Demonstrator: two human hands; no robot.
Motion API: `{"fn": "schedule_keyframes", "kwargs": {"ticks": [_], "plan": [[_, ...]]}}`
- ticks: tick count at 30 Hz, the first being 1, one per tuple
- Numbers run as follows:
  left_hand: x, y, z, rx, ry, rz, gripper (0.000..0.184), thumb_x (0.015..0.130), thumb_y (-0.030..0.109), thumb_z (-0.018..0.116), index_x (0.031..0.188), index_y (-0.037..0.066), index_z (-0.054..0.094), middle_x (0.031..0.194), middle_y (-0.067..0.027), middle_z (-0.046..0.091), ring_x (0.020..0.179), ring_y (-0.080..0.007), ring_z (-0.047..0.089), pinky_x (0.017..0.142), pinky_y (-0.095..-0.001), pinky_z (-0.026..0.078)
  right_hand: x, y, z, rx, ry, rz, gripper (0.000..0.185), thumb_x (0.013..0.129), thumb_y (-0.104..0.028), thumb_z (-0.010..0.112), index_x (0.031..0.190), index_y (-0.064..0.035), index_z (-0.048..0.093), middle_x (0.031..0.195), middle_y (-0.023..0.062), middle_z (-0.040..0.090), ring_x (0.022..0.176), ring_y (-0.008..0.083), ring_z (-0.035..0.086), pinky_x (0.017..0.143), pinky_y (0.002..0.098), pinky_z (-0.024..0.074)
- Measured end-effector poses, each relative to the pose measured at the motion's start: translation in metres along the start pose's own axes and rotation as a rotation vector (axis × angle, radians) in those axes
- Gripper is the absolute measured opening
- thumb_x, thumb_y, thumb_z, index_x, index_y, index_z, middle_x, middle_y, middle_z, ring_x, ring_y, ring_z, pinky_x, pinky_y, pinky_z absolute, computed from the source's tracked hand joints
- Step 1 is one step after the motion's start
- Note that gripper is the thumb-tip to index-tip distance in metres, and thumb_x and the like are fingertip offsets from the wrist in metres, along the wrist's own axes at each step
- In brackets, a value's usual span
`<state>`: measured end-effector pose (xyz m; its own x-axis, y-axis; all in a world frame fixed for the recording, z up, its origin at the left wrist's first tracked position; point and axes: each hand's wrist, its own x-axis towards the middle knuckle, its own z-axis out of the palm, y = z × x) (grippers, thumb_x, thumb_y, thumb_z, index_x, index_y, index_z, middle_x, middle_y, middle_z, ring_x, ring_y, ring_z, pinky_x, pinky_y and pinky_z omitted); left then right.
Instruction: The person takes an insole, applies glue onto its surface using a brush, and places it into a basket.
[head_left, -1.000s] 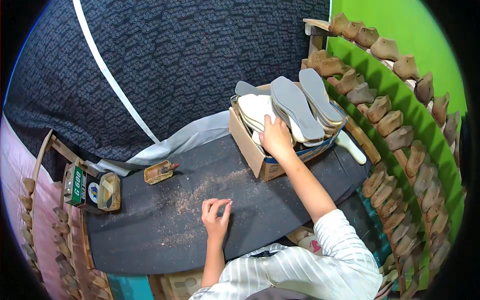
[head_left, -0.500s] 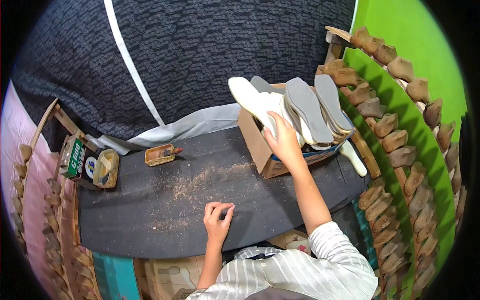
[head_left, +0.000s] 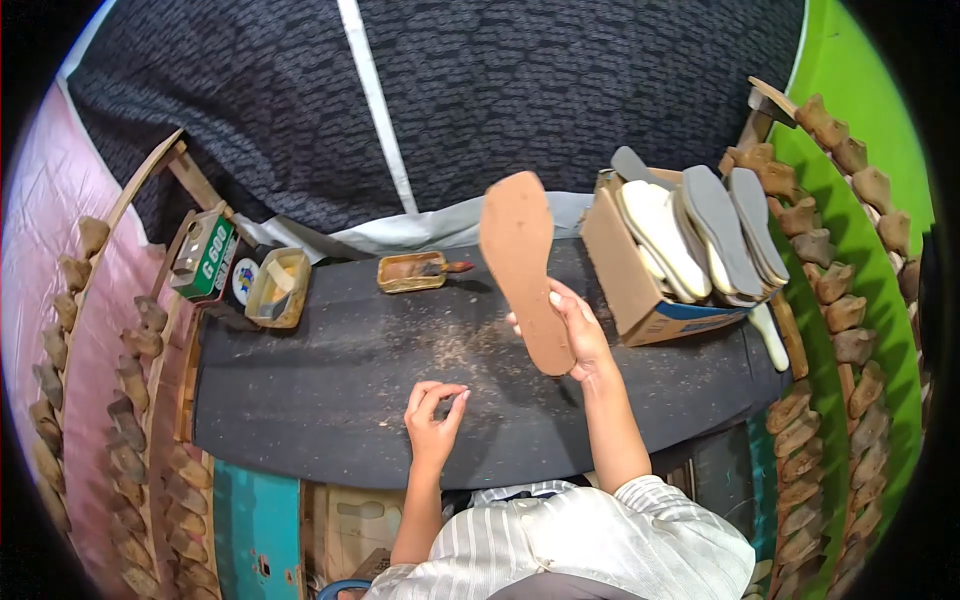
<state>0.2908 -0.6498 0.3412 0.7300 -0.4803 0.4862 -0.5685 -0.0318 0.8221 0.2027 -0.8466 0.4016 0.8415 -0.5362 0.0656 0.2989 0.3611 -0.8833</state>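
Note:
My right hand grips a brown shoe insole near its heel end and holds it up over the table, toe end upward. The thumb lies at the insole's right edge; other fingertips show at its left edge. To the right of that hand, a cardboard box holds several upright insoles, grey-faced and cream. My left hand hovers over the front of the table with loosely curled fingers, thumb tip close to the index fingertip. Nothing visible is held in it.
Brown crumbs lie across the dark-covered table. Behind are a small tray with a brush, a yellowish tub and a green can. A cream piece lies beside the box. Racks of wooden shoe lasts flank both sides.
My right hand has left the box with an insole, now held up with its brown face showing over the table. The view has shifted left. My left hand keeps its curled pose.

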Motion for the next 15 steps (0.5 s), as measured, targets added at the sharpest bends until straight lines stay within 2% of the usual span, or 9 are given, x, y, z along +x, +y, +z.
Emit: {"fn": "schedule_keyframes", "kwargs": {"ticks": [2, 4, 6, 8, 9, 10, 12, 13, 15], "plan": [[0.008, -0.017, -0.017, -0.027, -0.019, -0.007, 0.01, 0.073, 0.003, 0.066, 0.083, 0.004, 0.064, 0.081, -0.0065, 0.057, 0.073, -0.0154, 0.055, 0.065, -0.026, 0.045, 0.007, 0.014, 0.017, 0.073, -0.085, 0.057, 0.058, 0.082, -0.032, 0.053, 0.125, 0.004, 0.039, 0.105, 0.0168, 0.057, 0.085, 0.0251, 0.062, 0.073, 0.0328, 0.052], [0.017, -0.035, -0.027, -0.063, -0.049, -0.012, 0.013, 0.077, 0.005, 0.063, 0.089, 0.004, 0.062, 0.084, -0.0065, 0.057, 0.075, -0.0147, 0.055, 0.067, -0.0255, 0.045, 0.013, 0.033, 0.036, 0.188, -0.111, 0.108, 0.05, 0.085, -0.025, 0.049, 0.124, 0.0043, 0.039, 0.105, 0.0182, 0.057, 0.086, 0.0261, 0.062, 0.075, 0.0344, 0.0519], [0.028, -0.051, -0.034, -0.514, -0.104, -0.237, 0.032, 0.087, 0.02, 0.053, 0.114, 0.004, 0.049, 0.097, -0.0071, 0.054, 0.087, -0.0143, 0.053, 0.076, -0.0266, 0.043, 0.024, 0.062, 0.044, 0.29, -0.144, 0.146, 0.047, 0.085, -0.023, 0.048, 0.124, 0.0033, 0.038, 0.106, 0.0186, 0.056, 0.087, 0.0282, 0.062, 0.076, 0.0364, 0.0523], [0.044, -0.057, -0.033, -0.756, -0.108, -0.253, 0.049, 0.092, 0.041, 0.037, 0.125, 0.005, 0.033, 0.101, -0.0087, 0.051, 0.088, -0.0144, 0.052, 0.075, -0.0258, 0.042, 0.03, 0.094, 0.052, 0.309, -0.285, 0.275, 0.044, 0.086, -0.02, 0.048, 0.122, 0.0025, 0.039, 0.107, 0.0195, 0.055, 0.088, 0.0302, 0.061, 0.075, 0.0383, 0.0526], [0.047, -0.062, -0.03, -0.804, -0.053, -0.294, 0.057, 0.091, 0.048, 0.031, 0.13, 0.006, 0.026, 0.107, -0.0099, 0.051, 0.089, -0.0157, 0.053, 0.073, -0.0277, 0.043, 0.026, 0.099, 0.063, 0.336, -0.292, 0.342, 0.043, 0.087, -0.02, 0.048, 0.123, 0.0019, 0.04, 0.109, 0.0177, 0.055, 0.09, 0.0277, 0.061, 0.077, 0.0356, 0.0515], [0.053, -0.069, -0.038, -0.868, -0.158, -0.405, 0.059, 0.092, 0.049, 0.027, 0.132, 0.006, 0.027, 0.115, -0.0123, 0.049, 0.094, -0.0194, 0.053, 0.073, -0.0287, 0.043, 0.026, 0.114, 0.067, 0.342, -0.286, 0.346, 0.043, 0.087, -0.02, 0.048, 0.123, 0.0019, 0.04, 0.109, 0.0177, 0.055, 0.09, 0.0277, 0.061, 0.077, 0.0356, 0.0515], [0.057, -0.064, -0.042, -0.869, -0.152, -0.516, 0.06, 0.092, 0.05, 0.025, 0.132, 0.005, 0.029, 0.12, -0.0136, 0.048, 0.101, -0.0249, 0.052, 0.078, -0.0322, 0.045, 0.028, 0.142, 0.075, 0.221, -0.217, 0.399, 0.043, 0.087, -0.02, 0.047, 0.125, 0.0007, 0.04, 0.11, 0.0143, 0.056, 0.087, 0.025, 0.062, 0.078, 0.0346, 0.0502], [0.057, -0.069, -0.04, -0.867, -0.155, -0.52, 0.06, 0.092, 0.05, 0.025, 0.132, 0.005, 0.029, 0.12, -0.0136, 0.048, 0.101, -0.0249, 0.052, 0.078, -0.0322, 0.045, 0.027, 0.149, 0.081, 0.132, -0.114, 0.367, 0.036, 0.09, -0.018, 0.046, 0.12, 0.0015, 0.047, 0.107, 0.0115, 0.058, 0.087, 0.0197, 0.061, 0.079, 0.0306, 0.0491], [0.059, -0.079, -0.039, -1.016, -0.061, -0.534, 0.059, 0.092, 0.048, 0.024, 0.13, 0.005, 0.032, 0.122, -0.0138, 0.046, 0.105, -0.0293, 0.051, 0.085, -0.0381, 0.046, 0.03, 0.15, 0.082, 0.003, -0.142, 0.368, 0.033, 0.09, -0.019, 0.047, 0.116, 0.0014, 0.051, 0.105, 0.0103, 0.059, 0.087, 0.0175, 0.061, 0.079, 0.029, 0.0491]]}}
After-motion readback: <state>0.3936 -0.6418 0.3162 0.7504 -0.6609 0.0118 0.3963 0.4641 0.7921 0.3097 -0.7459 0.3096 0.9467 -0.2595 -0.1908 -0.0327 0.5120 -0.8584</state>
